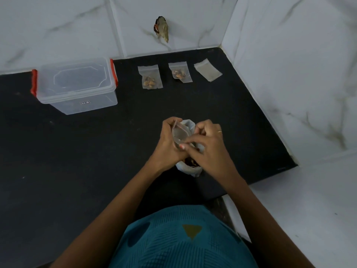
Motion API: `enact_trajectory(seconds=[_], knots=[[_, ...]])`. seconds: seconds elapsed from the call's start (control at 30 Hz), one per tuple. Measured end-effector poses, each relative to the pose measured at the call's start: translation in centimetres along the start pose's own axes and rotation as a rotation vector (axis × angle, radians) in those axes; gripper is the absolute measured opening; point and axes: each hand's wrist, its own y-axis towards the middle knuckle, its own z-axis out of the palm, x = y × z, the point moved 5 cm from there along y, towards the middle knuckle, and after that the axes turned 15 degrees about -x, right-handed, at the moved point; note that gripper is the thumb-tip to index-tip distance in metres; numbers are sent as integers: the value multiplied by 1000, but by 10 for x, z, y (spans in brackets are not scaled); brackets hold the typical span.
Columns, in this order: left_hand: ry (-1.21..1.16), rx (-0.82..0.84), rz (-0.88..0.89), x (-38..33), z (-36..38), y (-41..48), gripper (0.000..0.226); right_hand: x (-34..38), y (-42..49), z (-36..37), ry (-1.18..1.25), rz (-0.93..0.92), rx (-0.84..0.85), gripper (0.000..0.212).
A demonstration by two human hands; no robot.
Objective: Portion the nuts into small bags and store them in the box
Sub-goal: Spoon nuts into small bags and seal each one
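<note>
Both forearms meet in front: the left hand (170, 141) grips a small bag (179, 135) of clear plastic, the right hand (209, 149) pinches its edge, above a crumpled white pouch (188, 168) on the black table (96, 151).

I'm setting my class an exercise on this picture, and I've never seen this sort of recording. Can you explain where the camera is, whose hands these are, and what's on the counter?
There is no machine here. A person works with bare hands, and one camera worn on the head looks down at them. The left hand holds a small bag, and the right hand pinches at its edge. Under the hands sits a larger pouch of nuts. On the black counter, near the tiled wall, lie a filled bag, a second filled bag and an empty bag. To the left stands a clear box with red clasps, its lid on.
</note>
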Motion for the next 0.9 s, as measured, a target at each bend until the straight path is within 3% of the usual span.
enact_trajectory(seconds=[0.07, 0.13, 0.27, 0.53, 0.77, 0.9], knots=[[-6, 75, -46, 0, -6, 1, 83, -3, 5, -3, -10, -12, -12, 15], [-80, 112, -98, -3, -15, 1, 73, -9, 10, -8, 45, 26, -10, 9], [-182, -28, -80, -17, -34, 6, 20, -14, 18, -16, 185, 69, -38, 8], [-202, -250, -59, -27, -38, 10, 16, -12, 25, -21, 378, 171, -11, 16], [-266, -186, -86, -35, -34, 8, 14, -8, 26, -21, 566, 430, -125, 31], [-283, -136, -111, -40, -30, 7, 26, -8, 27, -19, 634, 529, -131, 48]])
